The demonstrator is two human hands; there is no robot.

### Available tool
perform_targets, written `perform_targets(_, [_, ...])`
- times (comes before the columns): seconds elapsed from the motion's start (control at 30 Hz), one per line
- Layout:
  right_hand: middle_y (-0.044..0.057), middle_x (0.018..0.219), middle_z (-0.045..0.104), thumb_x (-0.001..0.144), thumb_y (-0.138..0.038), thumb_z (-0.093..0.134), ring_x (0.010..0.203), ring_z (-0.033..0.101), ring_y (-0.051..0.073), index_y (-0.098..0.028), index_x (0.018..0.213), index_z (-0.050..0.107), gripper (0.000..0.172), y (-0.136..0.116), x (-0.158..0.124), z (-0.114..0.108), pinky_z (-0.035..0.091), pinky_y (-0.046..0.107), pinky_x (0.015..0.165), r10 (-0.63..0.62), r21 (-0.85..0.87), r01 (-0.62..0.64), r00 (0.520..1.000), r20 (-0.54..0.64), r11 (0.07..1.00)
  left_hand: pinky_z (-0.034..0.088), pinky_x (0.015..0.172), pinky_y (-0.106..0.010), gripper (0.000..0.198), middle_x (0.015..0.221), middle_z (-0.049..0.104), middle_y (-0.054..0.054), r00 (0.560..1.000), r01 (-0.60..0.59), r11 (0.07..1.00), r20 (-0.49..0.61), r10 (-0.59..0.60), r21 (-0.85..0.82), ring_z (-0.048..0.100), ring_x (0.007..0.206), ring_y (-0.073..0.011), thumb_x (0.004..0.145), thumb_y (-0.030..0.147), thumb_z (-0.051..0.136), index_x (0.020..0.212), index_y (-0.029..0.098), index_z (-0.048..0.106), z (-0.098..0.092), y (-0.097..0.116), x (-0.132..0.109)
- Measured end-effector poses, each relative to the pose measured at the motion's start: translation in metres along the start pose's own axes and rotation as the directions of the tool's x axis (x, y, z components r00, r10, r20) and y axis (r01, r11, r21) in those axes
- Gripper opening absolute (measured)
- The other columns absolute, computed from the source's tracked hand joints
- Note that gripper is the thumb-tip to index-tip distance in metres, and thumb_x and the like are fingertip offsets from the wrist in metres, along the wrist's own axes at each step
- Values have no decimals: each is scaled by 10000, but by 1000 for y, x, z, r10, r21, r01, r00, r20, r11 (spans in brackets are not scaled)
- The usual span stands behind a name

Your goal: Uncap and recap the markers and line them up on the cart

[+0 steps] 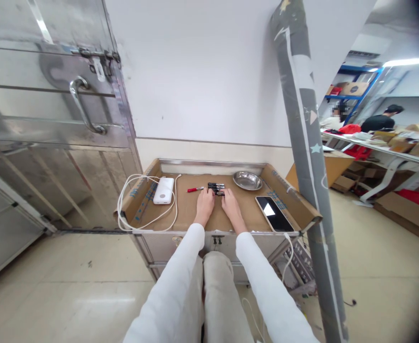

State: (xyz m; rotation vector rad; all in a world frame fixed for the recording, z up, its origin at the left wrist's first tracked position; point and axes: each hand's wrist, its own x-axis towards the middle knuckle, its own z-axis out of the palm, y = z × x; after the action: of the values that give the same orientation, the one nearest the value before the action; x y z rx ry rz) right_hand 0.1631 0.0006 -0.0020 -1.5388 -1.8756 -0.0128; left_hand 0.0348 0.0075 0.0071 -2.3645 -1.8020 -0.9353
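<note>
Several black markers [215, 184] lie side by side in a small group on the cardboard-covered cabinet top [188, 214]. A red marker [194, 189] points out to their left, its right end close to my left hand. My left hand [205, 202] has its fingers curled at the left end of the nearest black marker. From the other side, my right hand [230, 204] pinches at the right end of that black marker [220, 193]. The fingertips partly hide the marker, and its exact grip is too small to see.
A white power bank [163, 190] with a looped white cable lies left. A round metal dish [247, 180] and a phone [274, 214] lie right. A tall grey wrapped roll [304, 119] leans beside the cabinet. Two people sit at a far bench [391, 147].
</note>
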Motion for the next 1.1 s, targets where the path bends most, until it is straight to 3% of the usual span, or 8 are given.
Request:
perform_targets(0.33, [92, 975, 528, 813, -59, 350, 844, 519, 166, -146, 919, 537, 233, -1, 0, 0, 423, 279, 801, 60, -27, -62, 997, -52, 998, 452, 813, -369, 141, 968, 554, -128, 999, -20, 999, 46, 18, 39, 564, 929, -238, 909, 189, 400, 919, 137, 531, -4, 0, -4])
perform_targets(0.5, [93, 903, 540, 830, -50, 328, 824, 496, 182, -151, 838, 564, 257, -3, -1, -3, 392, 285, 778, 137, -151, -145, 989, -59, 978, 446, 825, -368, 192, 973, 562, -139, 1000, -6, 1000, 26, 6, 14, 564, 926, -231, 906, 126, 346, 934, 124, 536, -2, -1, -4])
perform_targets(0.63, [110, 885, 573, 825, -37, 336, 883, 488, 208, -151, 824, 604, 291, -6, -2, -7, 368, 298, 823, 114, -198, -113, 993, -10, 974, 446, 832, -363, 192, 983, 559, -146, 999, 12, 1000, 30, -12, -6, 565, 927, -229, 896, 112, 344, 926, 118, 533, -4, 0, -5])
perform_targets(0.8, [111, 949, 594, 820, -29, 357, 923, 492, 208, -155, 925, 635, 323, -8, -3, -9, 352, 289, 857, 78, -189, -74, 997, 14, 979, 453, 832, -382, 246, 1013, 553, -177, 987, 122, 992, -105, -119, 22, 562, 968, -251, 886, 88, 290, 982, 98, 515, -4, 1, -6])
perform_targets(0.93, [108, 955, 596, 824, -40, 370, 930, 498, 209, -159, 958, 645, 329, -8, -3, -9, 349, 290, 866, 74, -197, -67, 997, 28, 978, 403, 941, -456, 300, 1200, 521, -228, 952, 211, 976, -241, -191, 62, 486, 1160, -309, 846, 75, 339, 1099, 87, 499, 1, -3, -7])
perform_targets(1.03, [104, 955, 601, 827, -46, 376, 933, 504, 206, -160, 951, 643, 316, -8, -3, -9, 350, 285, 867, 64, -208, -56, 998, 28, 977, 336, 1008, -504, 352, 1328, 440, -249, 933, 268, 962, -258, -249, 41, 368, 1288, -342, 832, 92, 376, 1168, 78, 481, 4, -9, -7])
perform_targets(1.1, [101, 954, 607, 833, -54, 380, 933, 511, 199, -161, 934, 637, 296, -7, -4, -10, 354, 277, 858, 51, -205, -44, 998, 31, 978, 324, 1005, -522, 337, 1303, 457, -257, 916, 321, 947, -257, -307, 13, 362, 1289, -348, 842, 103, 364, 1151, 74, 496, 5, -12, -5])
